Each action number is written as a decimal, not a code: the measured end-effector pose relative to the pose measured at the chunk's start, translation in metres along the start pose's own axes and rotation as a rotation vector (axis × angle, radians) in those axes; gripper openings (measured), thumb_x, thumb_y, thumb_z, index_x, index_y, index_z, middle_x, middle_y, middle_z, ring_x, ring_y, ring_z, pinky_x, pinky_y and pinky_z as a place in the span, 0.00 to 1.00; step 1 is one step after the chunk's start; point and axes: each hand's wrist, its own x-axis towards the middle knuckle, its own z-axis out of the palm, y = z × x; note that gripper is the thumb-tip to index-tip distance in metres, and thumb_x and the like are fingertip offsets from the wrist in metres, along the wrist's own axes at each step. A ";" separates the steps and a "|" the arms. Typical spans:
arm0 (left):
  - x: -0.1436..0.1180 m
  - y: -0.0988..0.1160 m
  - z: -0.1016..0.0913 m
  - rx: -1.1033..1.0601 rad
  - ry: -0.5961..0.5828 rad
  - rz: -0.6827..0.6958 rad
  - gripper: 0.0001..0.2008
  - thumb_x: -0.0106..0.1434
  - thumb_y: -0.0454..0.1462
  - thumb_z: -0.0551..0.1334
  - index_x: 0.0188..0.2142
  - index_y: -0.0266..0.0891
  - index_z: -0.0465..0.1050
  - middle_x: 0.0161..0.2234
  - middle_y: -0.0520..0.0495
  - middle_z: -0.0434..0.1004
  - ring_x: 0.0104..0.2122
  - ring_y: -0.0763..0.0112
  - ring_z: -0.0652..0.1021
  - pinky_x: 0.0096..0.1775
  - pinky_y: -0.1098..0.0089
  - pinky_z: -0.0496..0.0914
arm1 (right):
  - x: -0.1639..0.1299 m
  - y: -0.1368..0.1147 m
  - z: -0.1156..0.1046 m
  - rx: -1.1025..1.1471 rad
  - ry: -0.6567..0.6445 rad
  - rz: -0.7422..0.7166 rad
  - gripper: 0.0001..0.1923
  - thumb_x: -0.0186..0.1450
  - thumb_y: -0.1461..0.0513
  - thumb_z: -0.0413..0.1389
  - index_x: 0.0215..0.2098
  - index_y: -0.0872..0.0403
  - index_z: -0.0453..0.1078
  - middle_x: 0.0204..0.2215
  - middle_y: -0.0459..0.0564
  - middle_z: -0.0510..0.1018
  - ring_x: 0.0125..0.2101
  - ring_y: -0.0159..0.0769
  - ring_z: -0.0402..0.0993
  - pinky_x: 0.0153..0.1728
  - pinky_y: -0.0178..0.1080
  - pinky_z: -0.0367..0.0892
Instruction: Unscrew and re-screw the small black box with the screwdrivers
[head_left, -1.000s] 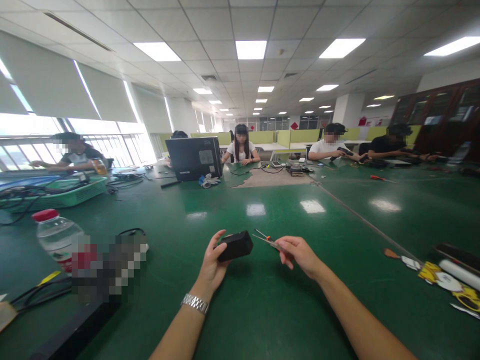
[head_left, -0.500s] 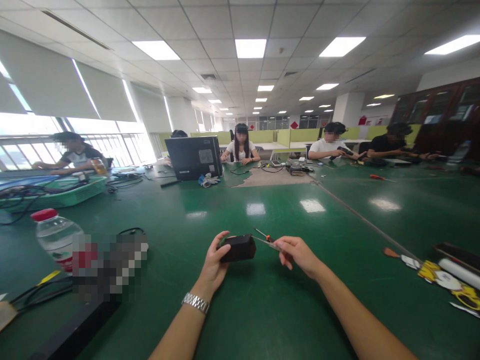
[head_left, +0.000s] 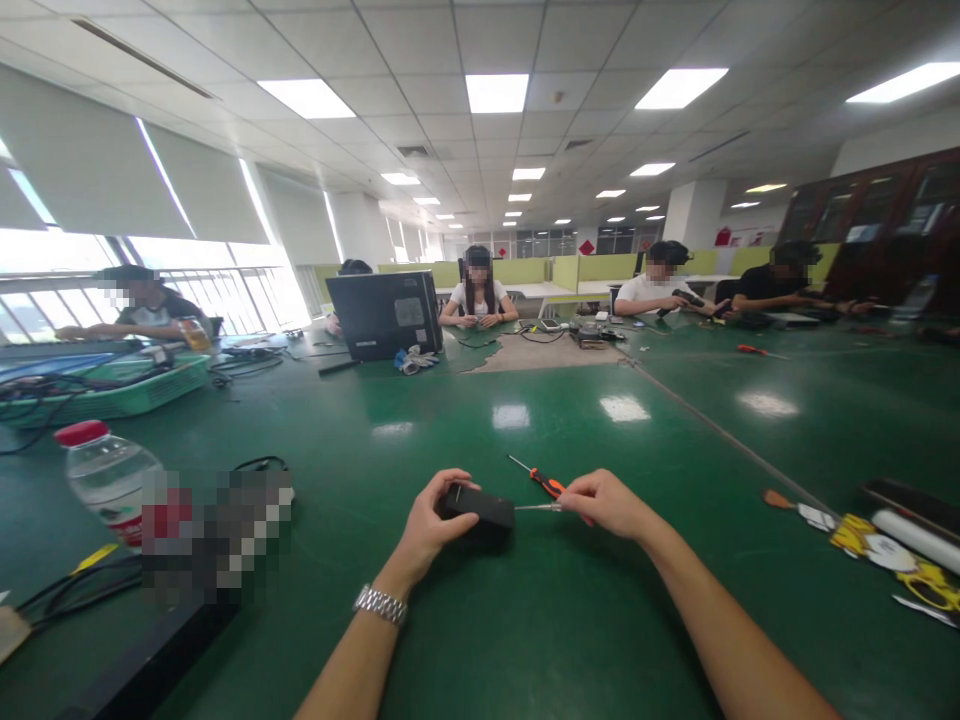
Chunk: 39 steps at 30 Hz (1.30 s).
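while half a second ago the black box was held up, it now rests low on the green table, left hand wrapped around it. right of the box, the right hand pinches tweezers, tips meeting its end; an orange screwdriver lies just behind.

1. A small box is held low over the table near its front edge, with the left hand on its left side.
2. The right hand is placed just right of the box; a thin tool runs from it to the box's right end.
3. A screwdriver is laid on the table just behind the two hands.
4. A water bottle is stood far to the left.
5. A laptop is set well behind, left of centre.
6. Other people are seated along the table's far side.
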 end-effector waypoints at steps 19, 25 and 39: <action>-0.010 0.011 0.025 0.358 -0.197 0.119 0.19 0.51 0.34 0.67 0.44 0.41 0.69 0.39 0.50 0.73 0.36 0.66 0.72 0.40 0.71 0.65 | -0.005 0.001 0.001 -0.114 -0.166 0.033 0.14 0.59 0.55 0.56 0.28 0.58 0.77 0.18 0.43 0.69 0.20 0.28 0.62 0.21 0.32 0.54; -0.003 0.003 0.018 0.314 -0.123 0.059 0.17 0.51 0.37 0.69 0.41 0.39 0.70 0.36 0.50 0.73 0.35 0.66 0.73 0.38 0.71 0.66 | -0.005 0.005 -0.012 -0.010 -0.200 0.033 0.17 0.59 0.52 0.56 0.35 0.58 0.76 0.24 0.46 0.73 0.24 0.31 0.65 0.26 0.33 0.59; -0.001 -0.001 0.009 0.452 -0.230 0.014 0.20 0.52 0.37 0.66 0.46 0.39 0.73 0.43 0.46 0.74 0.41 0.61 0.74 0.43 0.66 0.67 | -0.004 0.017 -0.021 0.070 -0.187 0.021 0.17 0.58 0.53 0.57 0.36 0.59 0.76 0.23 0.47 0.74 0.24 0.31 0.65 0.27 0.33 0.58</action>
